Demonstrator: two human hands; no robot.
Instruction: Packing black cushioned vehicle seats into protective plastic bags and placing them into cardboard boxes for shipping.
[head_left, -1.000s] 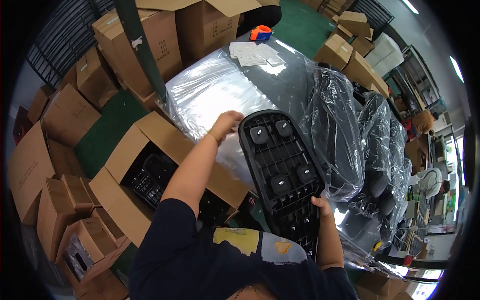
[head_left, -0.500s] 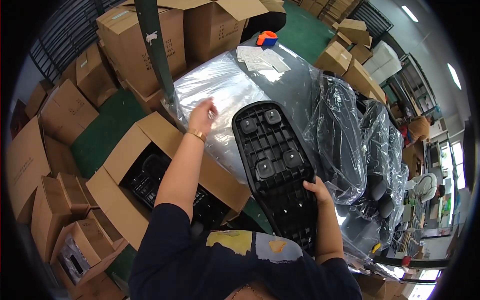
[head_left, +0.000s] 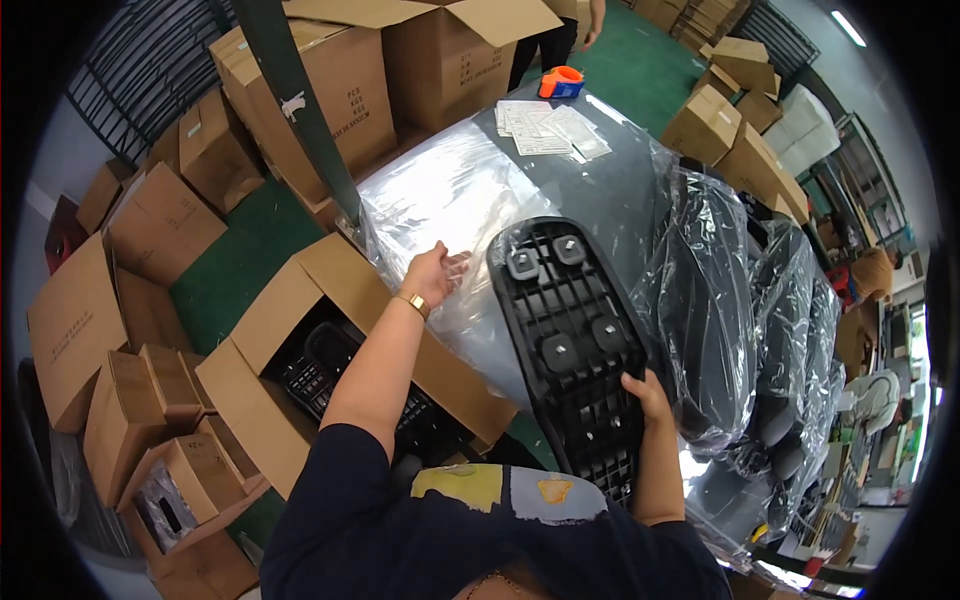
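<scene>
In my right hand point(head_left: 650, 396) is the edge of a long black ribbed plastic panel point(head_left: 580, 390), rounded at its far end and fitted with square pads that carry small metal studs. It is tilted in front of me, ribbed side up. My left hand point(head_left: 437, 275) is over a stack of clear plastic bags point(head_left: 440, 190) on the table, fingers apart and slightly curled. Thin film seems to lie around its fingertips and by the panel's far end; whether the fingers touch it is unclear. A gold-coloured band circles the left wrist.
An open carton point(head_left: 270, 370) with similar black panels stands at left. Bagged black panels point(head_left: 705, 310) lie on the table's right. Papers point(head_left: 550, 130) and an orange-and-blue tape dispenser point(head_left: 561, 82) sit at the far end. A green post point(head_left: 295, 105) rises beside the table; a person point(head_left: 555, 45) stands beyond.
My left hand has moved nearer me and to the right, towards the panel. The panel's far end has shifted slightly right in view. Clear film now shows by that end.
</scene>
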